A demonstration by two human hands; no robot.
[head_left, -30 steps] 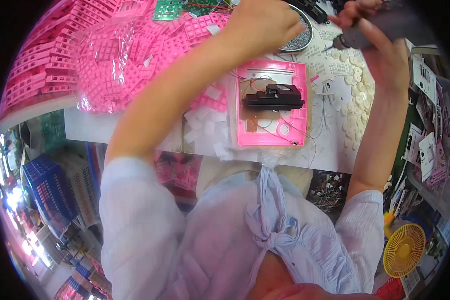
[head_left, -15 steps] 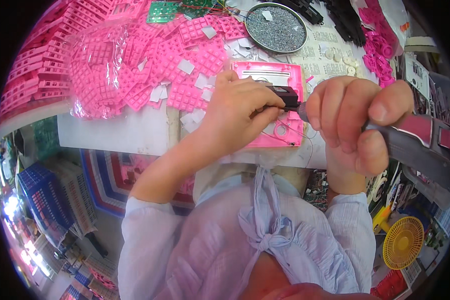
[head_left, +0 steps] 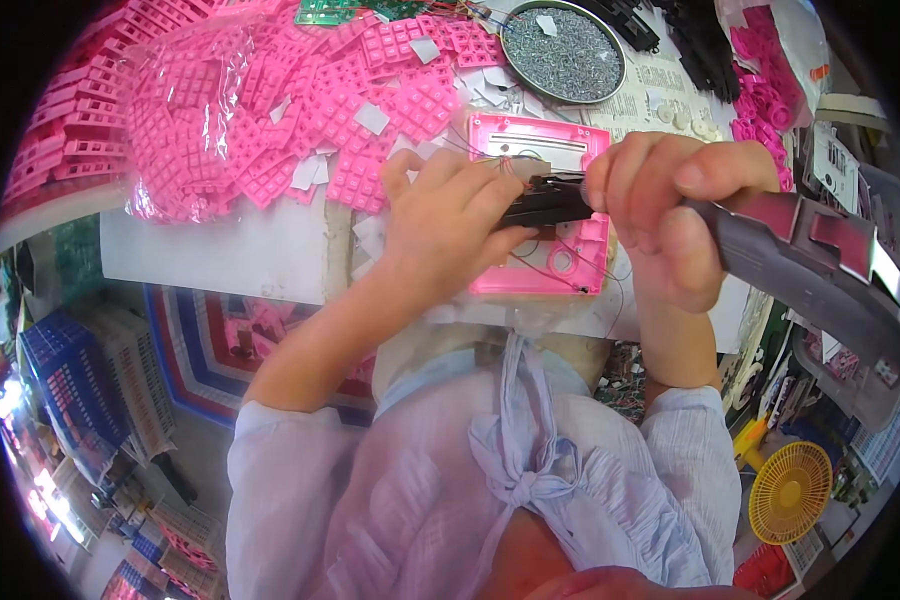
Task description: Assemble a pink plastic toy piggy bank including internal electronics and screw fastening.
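Black plastic part [head_left: 558, 208]: one, long and narrow, dark, slightly shiny, its upper side uneven; left end partly hidden by fingers. Location: across the middle of an open pink case [head_left: 597, 245], close to the near edge of the worktop [head_left: 225, 250], long axis running left to right, roughly along that edge.

Left hand [head_left: 448, 215]: nearer of the two, at the part's left end; part lies directly to the right of its fingers, thumb on the near side, forefinger on the far side, clamped on it.

Right hand [head_left: 670, 210]: at the part's right end, fingers closed round the front of a dark grey and red handheld tool [head_left: 805, 255]; tool's tip hidden, contact with the part cannot be told.

Beyond the case: round tray [head_left: 623, 82] of small grey metal pieces, towards the far edge. Far left corner: pink keypads [head_left: 345, 140], heaped, some in clear plastic. Far edge, right: black parts [head_left: 698, 45], piled.
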